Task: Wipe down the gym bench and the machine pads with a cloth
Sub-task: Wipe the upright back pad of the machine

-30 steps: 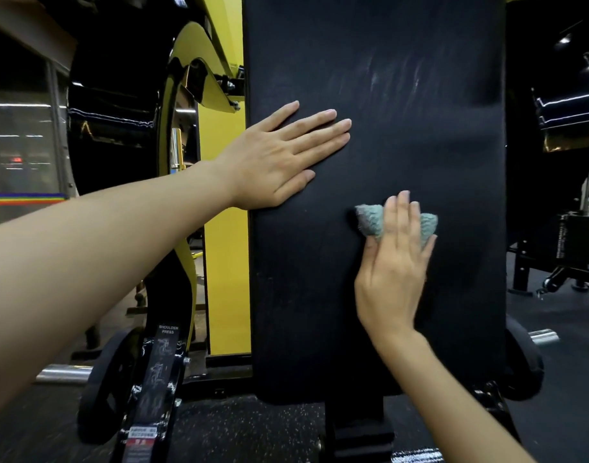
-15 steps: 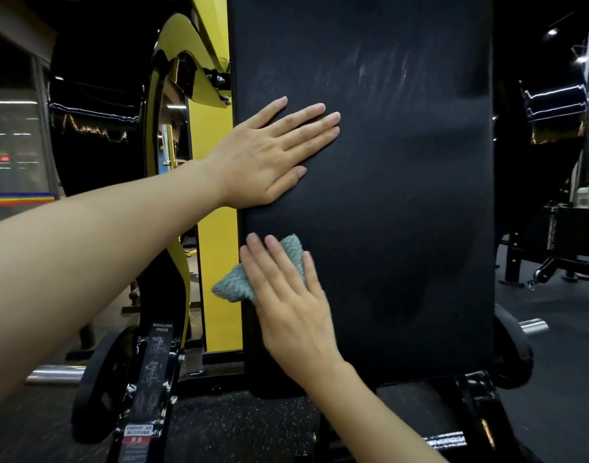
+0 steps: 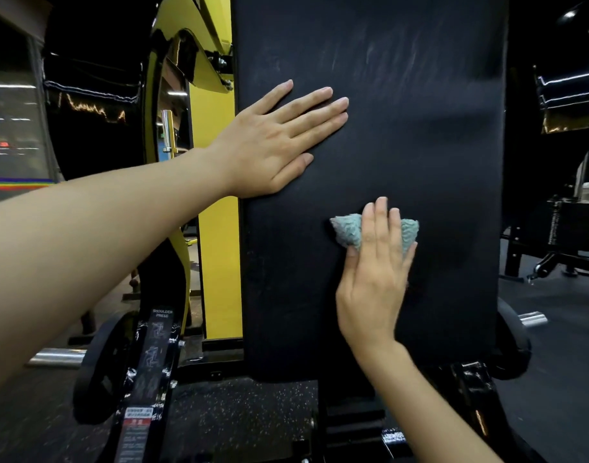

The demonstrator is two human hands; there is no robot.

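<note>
Left grip [image 3: 273, 142] spread flat on pad [image 3: 420, 145], holding nothing. Right grip [image 3: 373, 279], flat-handed, pressing bunched cloth [image 3: 346, 230] against mid-pad, not clenched round it. Could slip free on a fast stroke with so loose a hold; could also skip pale streaks [image 3: 386, 58] up top.

Floor [image 3: 236, 412]: we see dark speckled rubber at 6 o'clock | window [image 3: 12, 128]: 9 o'clock, reflected light streaks | yellow frame [image 3: 216, 262]: 10 o'clock | black plate [image 3: 99, 369] on chrome bar [image 3: 57, 357]: 7 o'clock | ceiling spot [image 3: 568, 14]: 1 o'clock, we note a dim room
</note>
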